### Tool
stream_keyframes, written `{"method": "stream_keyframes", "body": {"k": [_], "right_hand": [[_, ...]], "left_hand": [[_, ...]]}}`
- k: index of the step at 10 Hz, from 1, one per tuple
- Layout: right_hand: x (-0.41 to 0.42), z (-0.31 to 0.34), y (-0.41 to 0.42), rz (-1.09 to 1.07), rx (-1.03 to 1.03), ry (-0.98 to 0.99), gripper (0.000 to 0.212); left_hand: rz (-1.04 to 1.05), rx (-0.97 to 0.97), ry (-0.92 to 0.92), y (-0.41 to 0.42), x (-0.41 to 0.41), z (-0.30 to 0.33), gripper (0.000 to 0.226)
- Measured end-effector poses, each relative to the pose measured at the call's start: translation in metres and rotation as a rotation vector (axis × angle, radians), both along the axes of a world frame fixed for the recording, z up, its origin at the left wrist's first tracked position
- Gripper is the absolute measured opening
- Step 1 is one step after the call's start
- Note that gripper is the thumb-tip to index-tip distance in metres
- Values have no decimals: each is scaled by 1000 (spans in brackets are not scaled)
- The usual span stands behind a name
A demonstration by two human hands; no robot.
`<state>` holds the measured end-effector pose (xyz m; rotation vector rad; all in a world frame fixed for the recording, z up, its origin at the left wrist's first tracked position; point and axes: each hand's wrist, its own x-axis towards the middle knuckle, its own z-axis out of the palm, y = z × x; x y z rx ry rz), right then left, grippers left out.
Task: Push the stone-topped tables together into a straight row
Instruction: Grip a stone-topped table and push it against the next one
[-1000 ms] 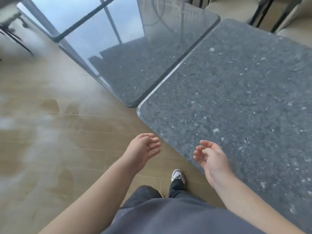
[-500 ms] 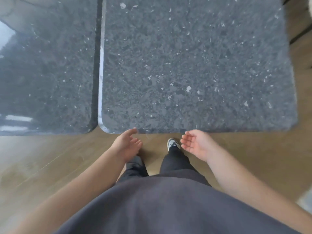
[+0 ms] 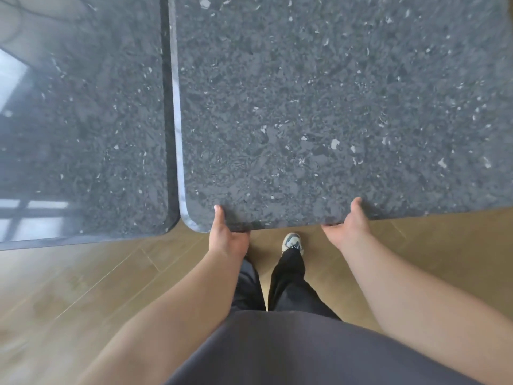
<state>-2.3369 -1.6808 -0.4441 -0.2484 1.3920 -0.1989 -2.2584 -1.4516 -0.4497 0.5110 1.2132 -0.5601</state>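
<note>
Stone is what you are gripping: your left hand point(image 3: 226, 236) and right hand point(image 3: 350, 227) are clamping the near edge of the right table point(image 3: 333, 107), thumbs on top, so nudging it flush with the left table point(image 3: 83, 134), just beside it, probably comes next.

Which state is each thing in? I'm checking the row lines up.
Right table: gripped at its near edge, beside the left one.
Left table: near edge sits nearer the person, narrow gap between.
Left hand: gripping edge, thumb on top.
Right hand: likewise.
</note>
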Motion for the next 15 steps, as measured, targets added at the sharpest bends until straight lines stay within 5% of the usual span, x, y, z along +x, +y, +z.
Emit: {"method": "stream_keyframes", "body": {"k": [3, 5, 6, 7, 11, 13, 15], "right_hand": [[12, -8, 12, -12, -145, 158, 58], [16, -18, 16, -7, -169, 252, 63], [16, -17, 18, 17, -173, 303, 62], [17, -16, 18, 29, -176, 300, 64], [2, -17, 3, 6, -52, 56, 60], [1, -23, 3, -25, -55, 55, 58], [8, -24, 9, 28, -136, 245, 64]], "left_hand": [[-71, -11, 93, 13, 9, -6, 54], [-210, -11, 7, 22, 8, -23, 65], [-312, 9, -46, 22, 10, -10, 53], [-211, -39, 28, 22, 12, -8, 41], [-156, 83, 71, 8, 5, -14, 81], [-243, 156, 57, 5, 5, -8, 55], [-87, 14, 51, 15, 10, -5, 42]]}}
